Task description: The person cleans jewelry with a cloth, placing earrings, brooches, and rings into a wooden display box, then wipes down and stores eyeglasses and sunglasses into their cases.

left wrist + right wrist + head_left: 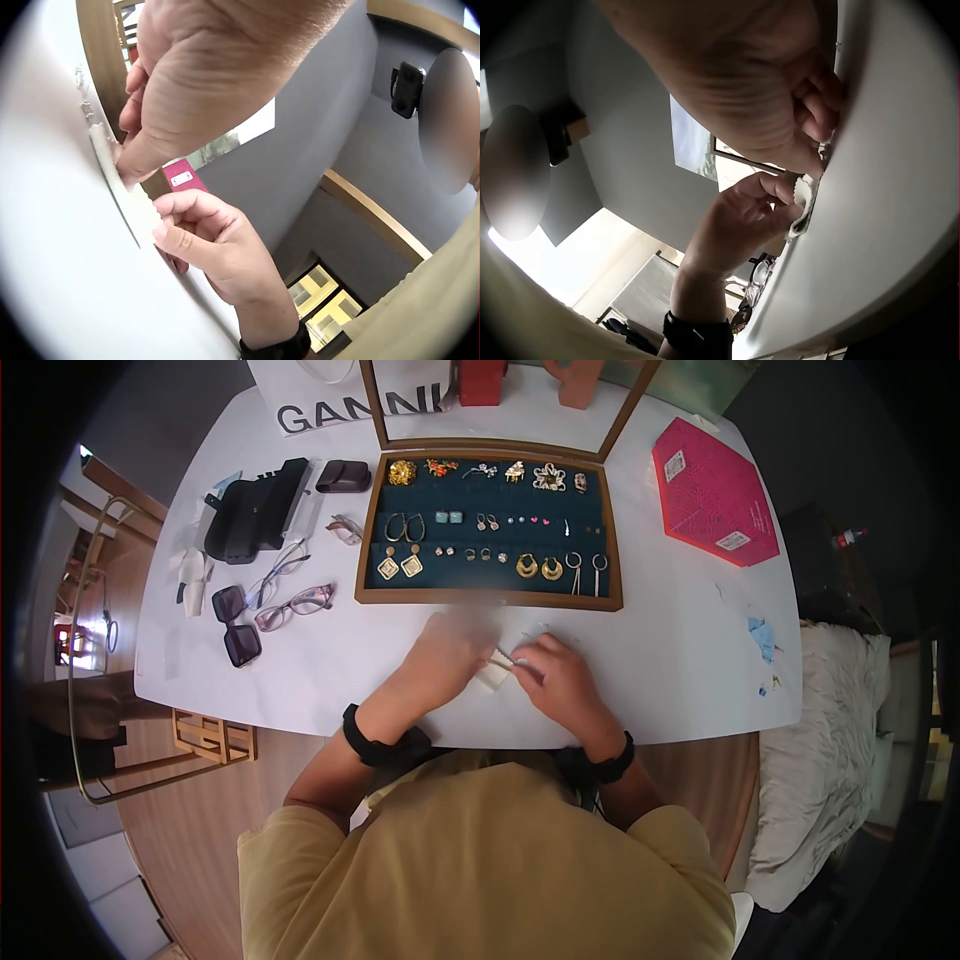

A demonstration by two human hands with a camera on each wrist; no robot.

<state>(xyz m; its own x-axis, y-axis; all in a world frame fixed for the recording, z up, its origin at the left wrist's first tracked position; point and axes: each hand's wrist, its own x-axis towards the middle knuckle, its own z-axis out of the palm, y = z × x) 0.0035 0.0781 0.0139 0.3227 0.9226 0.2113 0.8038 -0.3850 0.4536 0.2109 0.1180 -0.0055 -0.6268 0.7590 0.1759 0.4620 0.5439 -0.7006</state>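
A small cream cloth piece [492, 674] with a zigzag edge lies low over the white table between both hands, in front of the jewellery case. My left hand [450, 652] pinches one side of it, and my right hand [558, 676] pinches the other between thumb and fingers. In the left wrist view the cloth [124, 191] looks folded into layers, with its lower edge along the table. The right wrist view has the cloth [802, 202] bulging slightly apart at one end. Small silvery pieces [84, 105] lie on the table just beyond the left hand.
The wooden jewellery case [490, 600], lid raised, holds rows of brooches and earrings. Left of it lie sunglasses [237, 628], eyeglasses [295, 607], a black case [255, 515] and a small dark pouch [343, 477]. A pink hexagonal box [715, 495] and blue scrap [762, 638] are right.
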